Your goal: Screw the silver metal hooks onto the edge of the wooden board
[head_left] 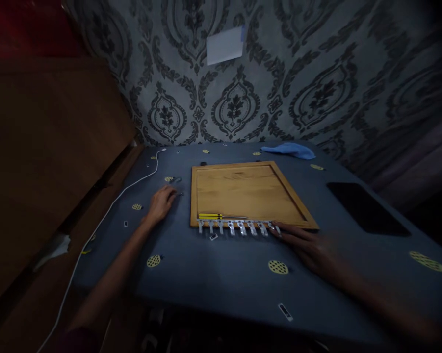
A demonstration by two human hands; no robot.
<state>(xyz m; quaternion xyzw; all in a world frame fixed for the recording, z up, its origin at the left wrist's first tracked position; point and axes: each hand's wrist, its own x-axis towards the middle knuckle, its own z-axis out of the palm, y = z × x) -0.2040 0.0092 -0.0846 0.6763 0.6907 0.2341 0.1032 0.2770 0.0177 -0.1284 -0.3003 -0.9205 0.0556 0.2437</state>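
A framed wooden board (243,191) lies flat on the table. Along its front edge runs a row of several shiny metal hooks (242,228). Just behind them, a screwdriver (221,216) with a yellow and black handle rests on the board. My right hand (314,252) reaches in from the right, fingers stretched out, its tips touching the rightmost hook; that hook sits tilted. To the left of the board, my left hand (161,203) rests on the table with curled fingers pressed together. Whatever they may hold is hidden. A tiny dark object (182,193) lies beside those fingertips.
A patterned cloth covers the table (206,274). A blue cloth (290,150) lies at the back right, and a flat black object (368,208) on the right. A white cable (132,186) trails down the left side beside wooden furniture (51,132). Patterned wallpaper stands behind.
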